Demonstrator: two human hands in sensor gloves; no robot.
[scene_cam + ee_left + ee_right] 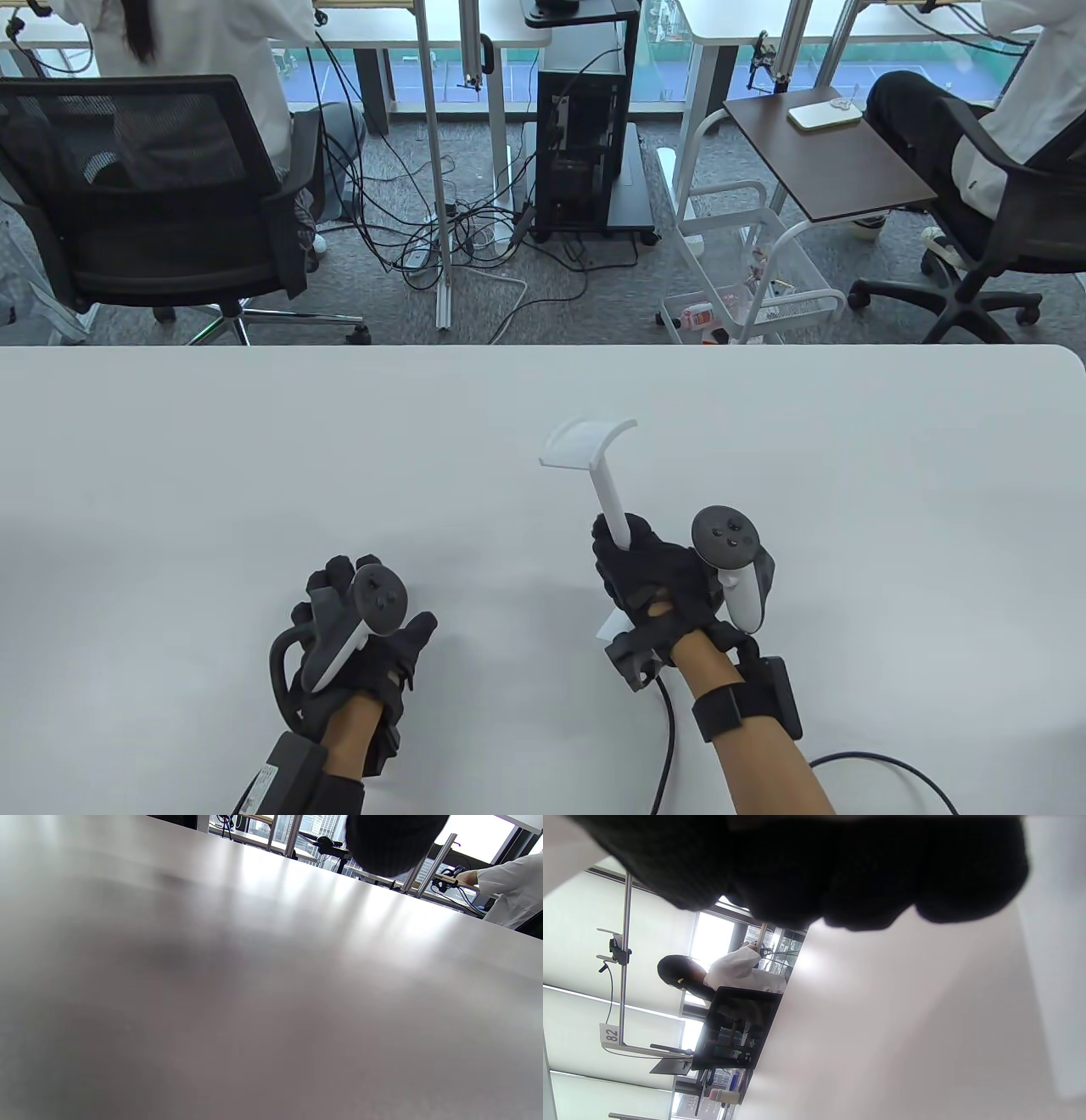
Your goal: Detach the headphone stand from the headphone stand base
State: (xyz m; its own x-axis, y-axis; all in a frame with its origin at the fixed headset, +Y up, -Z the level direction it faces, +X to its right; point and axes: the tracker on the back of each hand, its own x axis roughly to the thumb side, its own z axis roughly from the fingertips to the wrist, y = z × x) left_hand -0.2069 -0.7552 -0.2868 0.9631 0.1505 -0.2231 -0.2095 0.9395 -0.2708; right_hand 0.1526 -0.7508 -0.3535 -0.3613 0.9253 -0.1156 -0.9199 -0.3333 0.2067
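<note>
Fingers (612,543) of the right hand (649,577) are curled around the white upright of the headphone stand (607,484), gripping it low down; the upright rises out of the fist toward the far side of the table (170,475) and ends in a curved white hanger top that stands free above the surface. Below the fist only a small white corner shows at the wrist side of the glove, which may be the headphone stand base (612,628); the hand covers the rest, so whether stand and base are joined or apart cannot be told. The stand sits right of centre on the table, near the front edge.

The left hand (356,628) lies on the table well apart from the stand, touching none of the task's things. Its fingers are loosely bent, not closed on anything, though the tracker (361,615) strapped on its back hides much of them. A second tracker (730,560) sits on the back of the right hand.

The left wrist view gives only bare, blurred table and one dark fingertip (392,842) cut off by the top edge. The right wrist view is turned sideways: dark, out-of-focus gloved fingers (814,866) fill its top, and the stand cannot be made out there. A black cable (882,764) trails from the right wrist across the table, cut off at the bottom edge
</note>
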